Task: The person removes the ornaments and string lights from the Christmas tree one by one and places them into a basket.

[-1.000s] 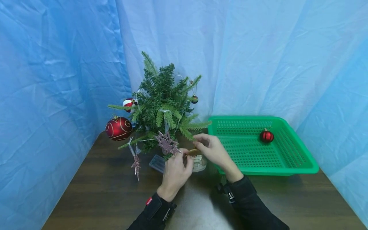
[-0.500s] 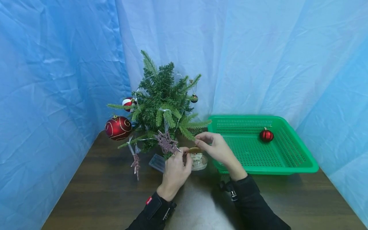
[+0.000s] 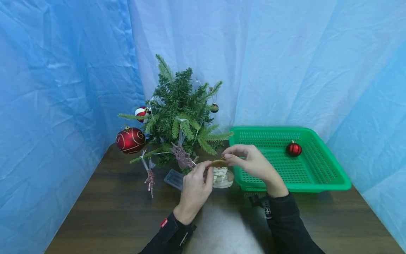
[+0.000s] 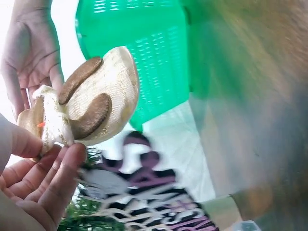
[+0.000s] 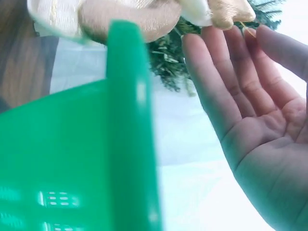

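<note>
Between my hands is a cream and gold fabric doll ornament (image 3: 222,177) with brown padded limbs (image 4: 91,115), in front of the small Christmas tree (image 3: 180,106). My left hand (image 3: 195,187) pinches it near its white collar, between thumb and fingertips. With thumb and index finger my right hand (image 3: 252,163) pinches the ornament's thin gold cord (image 5: 248,30); its other fingers lie fairly straight in the right wrist view. A pink glitter snowflake (image 3: 182,155) hangs from the tree just beyond my left fingers.
At the right stands a green basket (image 3: 295,188) holding a striped red bauble (image 3: 294,149). A large red bauble (image 3: 130,140) and another pink glitter ornament (image 3: 150,181) hang at the tree's left. A clear plastic box (image 3: 173,179) lies by the tree's foot.
My right hand has moved right, towards the basket, with the cord. The ornament has shifted slightly right too, still in my left fingers. The pink snowflake has turned a little.
</note>
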A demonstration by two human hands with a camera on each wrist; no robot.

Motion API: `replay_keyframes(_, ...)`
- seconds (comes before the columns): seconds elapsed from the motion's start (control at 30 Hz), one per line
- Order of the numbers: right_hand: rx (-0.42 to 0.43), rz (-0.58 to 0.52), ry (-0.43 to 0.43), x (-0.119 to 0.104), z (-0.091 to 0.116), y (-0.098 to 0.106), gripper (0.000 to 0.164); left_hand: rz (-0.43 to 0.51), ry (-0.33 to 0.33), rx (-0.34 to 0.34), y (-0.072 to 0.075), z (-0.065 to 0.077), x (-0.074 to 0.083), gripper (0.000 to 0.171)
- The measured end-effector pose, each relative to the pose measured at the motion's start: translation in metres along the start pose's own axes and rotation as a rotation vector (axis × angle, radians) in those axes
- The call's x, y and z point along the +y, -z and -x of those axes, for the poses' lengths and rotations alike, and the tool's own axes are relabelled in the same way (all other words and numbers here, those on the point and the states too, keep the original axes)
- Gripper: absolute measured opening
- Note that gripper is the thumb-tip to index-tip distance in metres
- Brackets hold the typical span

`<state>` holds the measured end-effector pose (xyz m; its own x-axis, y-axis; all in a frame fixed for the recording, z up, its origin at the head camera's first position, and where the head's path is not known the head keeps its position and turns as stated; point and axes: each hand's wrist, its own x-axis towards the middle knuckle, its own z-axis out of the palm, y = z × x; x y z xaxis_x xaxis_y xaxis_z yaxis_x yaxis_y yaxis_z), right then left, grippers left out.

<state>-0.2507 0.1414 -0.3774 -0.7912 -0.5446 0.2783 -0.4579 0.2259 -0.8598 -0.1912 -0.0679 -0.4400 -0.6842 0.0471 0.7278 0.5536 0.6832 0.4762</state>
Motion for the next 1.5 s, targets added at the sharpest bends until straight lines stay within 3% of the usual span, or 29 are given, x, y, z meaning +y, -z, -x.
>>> replay_keyframes(0.33, -0.017, 0.044, 0.052, -0.013, 0.009, 0.009, 0.019, 0.068, -0.053, 0.011, 0.011, -0.004, 0.018, 0.017)
replay_keyframes(0.57, -0.031, 0.048, 0.11, -0.017, 0.015, 0.014, 0.02, 0.142, -0.023, -0.018, 0.015, -0.005, 0.028, 0.017)
replay_keyframes(0.93, -0.171, 0.049, 0.249, -0.018, 0.022, 0.024, 0.027, 0.235, 0.008, -0.066, 0.012, -0.001, 0.031, 0.017)
replay_keyframes(1.2, -0.162, 0.202, 0.154, -0.019, 0.023, 0.024, 0.026, 0.227, -0.001, -0.059, 0.011, -0.001, 0.032, 0.017)
replay_keyframes(1.5, -0.183, 0.247, 0.064, -0.02, 0.023, 0.025, 0.029, 0.232, -0.012, -0.073, 0.009, 0.0, 0.033, 0.018)
